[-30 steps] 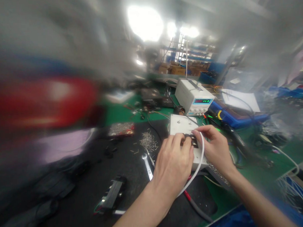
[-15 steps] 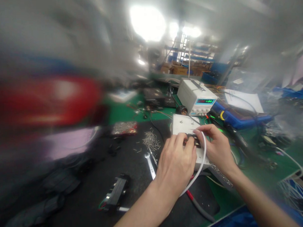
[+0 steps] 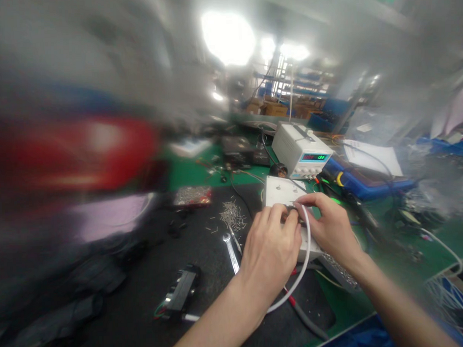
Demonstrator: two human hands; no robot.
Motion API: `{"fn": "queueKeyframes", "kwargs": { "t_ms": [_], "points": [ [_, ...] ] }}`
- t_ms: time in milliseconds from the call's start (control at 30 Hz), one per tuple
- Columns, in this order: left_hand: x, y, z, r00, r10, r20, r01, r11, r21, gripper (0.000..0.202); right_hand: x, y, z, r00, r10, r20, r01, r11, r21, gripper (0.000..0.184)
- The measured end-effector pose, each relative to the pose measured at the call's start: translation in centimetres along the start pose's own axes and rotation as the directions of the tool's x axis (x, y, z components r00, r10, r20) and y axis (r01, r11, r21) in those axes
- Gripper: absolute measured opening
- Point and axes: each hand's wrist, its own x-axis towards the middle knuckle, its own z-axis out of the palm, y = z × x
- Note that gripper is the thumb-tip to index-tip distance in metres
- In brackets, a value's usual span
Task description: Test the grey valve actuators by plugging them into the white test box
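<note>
My left hand [image 3: 270, 238] is closed over a small dark part on top of a white box [image 3: 281, 189]; its fingers hide most of that part. Thumb and forefinger of my right hand [image 3: 330, 223] pinch a white cable [image 3: 307, 247] by its upper end, right beside the dark part. From there the cable bows down and passes under my left wrist. Left of my left hand lie an open-ended wrench [image 3: 230, 252] and a pile of small metal pins [image 3: 232, 215]. Whether the cable end touches the dark part I cannot tell.
Behind the box stands a power supply [image 3: 302, 148] with a lit green display. A blue-edged case [image 3: 364, 176] is to its right. On the black mat [image 3: 144, 298] lie a black module [image 3: 180, 291] with wires and a bag of small parts [image 3: 192, 196].
Between my hands the white cable has shifted slightly left, and its bow reaches lower. Both hands keep nearly the same place on the box. The view has tilted a little.
</note>
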Motion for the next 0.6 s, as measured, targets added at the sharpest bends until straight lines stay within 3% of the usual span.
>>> {"fn": "queueKeyframes", "kwargs": {
  "t_ms": [200, 433, 600],
  "points": [
    [0.0, 0.0, -0.2, 1.000, 0.000, 0.006, 0.000, 1.000, 0.011, 0.035, 0.1, -0.3, 0.1, 0.999, 0.048, 0.011, -0.048, 0.997, 0.055, 0.007],
    [-0.1, -0.4, -0.6, 0.999, -0.039, -0.022, 0.040, 0.997, 0.070, 0.027, 0.3, -0.2, 1.3, 0.982, 0.182, 0.049, -0.188, 0.926, 0.327, 0.016],
    [-0.1, -0.5, -0.4, 1.000, -0.019, -0.005, 0.019, 0.993, 0.119, 0.029, 0.4, 0.1, 1.6, 0.983, 0.182, 0.037, -0.184, 0.932, 0.312, 0.013]
  ]
}}
